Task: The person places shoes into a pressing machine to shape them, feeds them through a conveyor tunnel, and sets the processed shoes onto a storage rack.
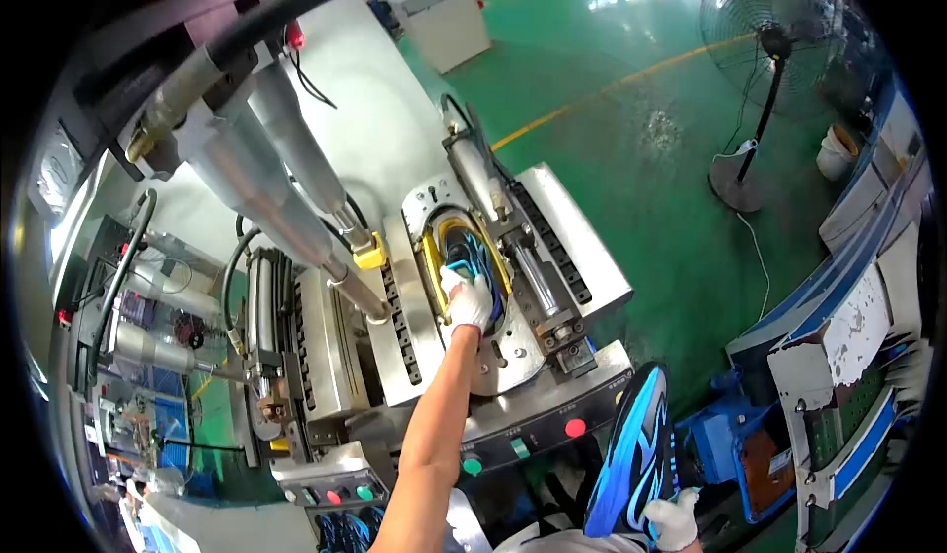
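My left hand (471,302), in a white glove, reaches into the machine. Its fingers are closed on the upper of a dark shoe with blue laces (481,257), and they cover part of it. That shoe sits inside a yellow-lined cradle (431,262) on a metal plate. Low at the right, my right hand (673,521), gloved as well, grips one end of a second shoe (633,449), which is black and bright blue. This shoe is tilted upright in front of the machine, with its sole side facing right.
Metal cylinders (261,173) slant over the press from the left. Buttons sit on the front panel (533,440). A blue machine part (715,444) and a conveyor-like frame (848,346) stand at right. A floor fan (774,45) stands on the green floor (631,148).
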The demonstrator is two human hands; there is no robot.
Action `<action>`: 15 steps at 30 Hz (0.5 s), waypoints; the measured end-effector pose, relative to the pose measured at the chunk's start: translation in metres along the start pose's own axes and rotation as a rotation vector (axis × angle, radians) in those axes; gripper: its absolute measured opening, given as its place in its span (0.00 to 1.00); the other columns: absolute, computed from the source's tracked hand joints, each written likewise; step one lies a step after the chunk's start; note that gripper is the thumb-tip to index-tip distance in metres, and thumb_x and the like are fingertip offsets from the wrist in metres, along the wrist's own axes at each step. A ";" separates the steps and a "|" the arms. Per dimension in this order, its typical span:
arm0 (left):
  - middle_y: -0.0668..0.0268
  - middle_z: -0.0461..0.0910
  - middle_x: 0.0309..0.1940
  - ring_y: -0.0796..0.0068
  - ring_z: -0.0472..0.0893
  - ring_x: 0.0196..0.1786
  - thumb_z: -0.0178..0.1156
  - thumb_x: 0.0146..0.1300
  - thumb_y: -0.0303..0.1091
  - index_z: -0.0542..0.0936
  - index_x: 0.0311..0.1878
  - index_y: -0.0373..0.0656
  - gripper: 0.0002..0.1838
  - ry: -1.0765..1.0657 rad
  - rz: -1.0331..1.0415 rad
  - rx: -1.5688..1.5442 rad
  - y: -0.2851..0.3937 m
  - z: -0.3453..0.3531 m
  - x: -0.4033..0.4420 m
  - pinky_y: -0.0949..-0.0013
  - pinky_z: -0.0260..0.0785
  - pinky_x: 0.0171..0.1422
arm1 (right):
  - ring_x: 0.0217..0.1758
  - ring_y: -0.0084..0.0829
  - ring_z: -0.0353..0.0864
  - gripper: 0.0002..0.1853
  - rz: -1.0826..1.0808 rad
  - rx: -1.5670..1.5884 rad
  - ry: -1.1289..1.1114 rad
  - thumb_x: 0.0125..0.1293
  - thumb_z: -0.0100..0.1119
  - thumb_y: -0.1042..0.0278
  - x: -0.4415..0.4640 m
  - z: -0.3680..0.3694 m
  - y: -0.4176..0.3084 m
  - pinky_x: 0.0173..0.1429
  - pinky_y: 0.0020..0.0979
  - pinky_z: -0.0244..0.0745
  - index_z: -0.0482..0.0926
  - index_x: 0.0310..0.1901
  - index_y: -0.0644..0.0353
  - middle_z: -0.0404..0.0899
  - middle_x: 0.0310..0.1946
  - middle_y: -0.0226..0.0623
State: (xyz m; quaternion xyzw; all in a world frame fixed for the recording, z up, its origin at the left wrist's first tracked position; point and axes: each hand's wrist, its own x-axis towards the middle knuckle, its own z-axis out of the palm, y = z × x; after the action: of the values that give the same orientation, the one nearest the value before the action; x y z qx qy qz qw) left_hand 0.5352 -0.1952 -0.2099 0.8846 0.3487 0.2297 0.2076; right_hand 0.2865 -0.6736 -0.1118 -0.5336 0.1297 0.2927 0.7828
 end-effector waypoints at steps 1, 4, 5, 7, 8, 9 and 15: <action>0.38 0.81 0.56 0.41 0.82 0.59 0.60 0.67 0.42 0.65 0.71 0.32 0.34 -0.135 -0.122 -0.028 0.008 -0.024 0.006 0.50 0.72 0.65 | 0.29 0.29 0.76 0.14 -0.267 -0.382 0.024 0.61 0.68 0.77 0.010 -0.009 0.013 0.38 0.36 0.73 0.81 0.47 0.50 0.78 0.30 0.30; 0.48 0.85 0.52 0.52 0.85 0.53 0.64 0.65 0.46 0.77 0.61 0.38 0.27 -0.203 -0.256 -0.333 0.019 -0.097 0.011 0.56 0.77 0.59 | 0.23 0.20 0.66 0.18 -0.017 -0.333 0.104 0.56 0.73 0.68 0.032 0.037 -0.026 0.28 0.29 0.62 0.69 0.20 0.53 0.70 0.24 0.25; 0.51 0.85 0.50 0.59 0.85 0.49 0.64 0.66 0.44 0.79 0.59 0.37 0.24 -0.315 -0.338 -0.673 -0.006 -0.099 0.011 0.59 0.79 0.53 | 0.15 0.19 0.62 0.23 -0.039 -0.370 0.121 0.56 0.76 0.60 0.047 0.043 -0.024 0.23 0.33 0.62 0.74 0.14 0.61 0.64 0.10 0.20; 0.52 0.84 0.53 0.62 0.83 0.53 0.63 0.69 0.42 0.78 0.63 0.36 0.25 -0.317 -0.354 -0.509 0.027 -0.171 -0.027 0.61 0.76 0.59 | 0.17 0.20 0.65 0.21 -0.063 -0.510 0.053 0.56 0.76 0.61 0.065 0.046 -0.032 0.24 0.34 0.63 0.77 0.16 0.62 0.69 0.14 0.21; 0.53 0.82 0.56 0.64 0.81 0.57 0.62 0.70 0.41 0.76 0.66 0.36 0.26 -0.272 -0.317 -0.552 0.009 -0.178 -0.048 0.63 0.74 0.63 | 0.29 0.25 0.76 0.12 -0.540 -0.976 -0.067 0.55 0.73 0.68 0.075 0.047 -0.030 0.34 0.34 0.72 0.80 0.24 0.66 0.79 0.28 0.30; 0.54 0.80 0.59 0.66 0.79 0.60 0.62 0.70 0.40 0.74 0.69 0.36 0.28 -0.231 -0.279 -0.593 -0.011 -0.185 -0.075 0.64 0.71 0.66 | 0.32 0.26 0.78 0.11 -0.584 -0.961 -0.068 0.56 0.73 0.67 0.086 0.059 -0.036 0.36 0.35 0.74 0.81 0.29 0.66 0.80 0.30 0.31; 0.64 0.77 0.58 0.76 0.74 0.57 0.57 0.70 0.25 0.68 0.74 0.37 0.29 -0.359 -0.403 -0.976 -0.071 -0.315 -0.235 0.71 0.67 0.65 | 0.37 0.26 0.83 0.22 -0.220 -0.468 -0.324 0.61 0.74 0.65 0.204 0.243 -0.132 0.42 0.31 0.81 0.80 0.53 0.67 0.85 0.37 0.36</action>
State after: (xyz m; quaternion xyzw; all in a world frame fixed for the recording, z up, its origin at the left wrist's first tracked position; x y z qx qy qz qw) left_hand 0.1716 -0.2498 -0.0540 0.6269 0.3234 0.1658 0.6891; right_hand 0.5009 -0.4209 -0.0200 -0.6567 -0.1263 0.3094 0.6761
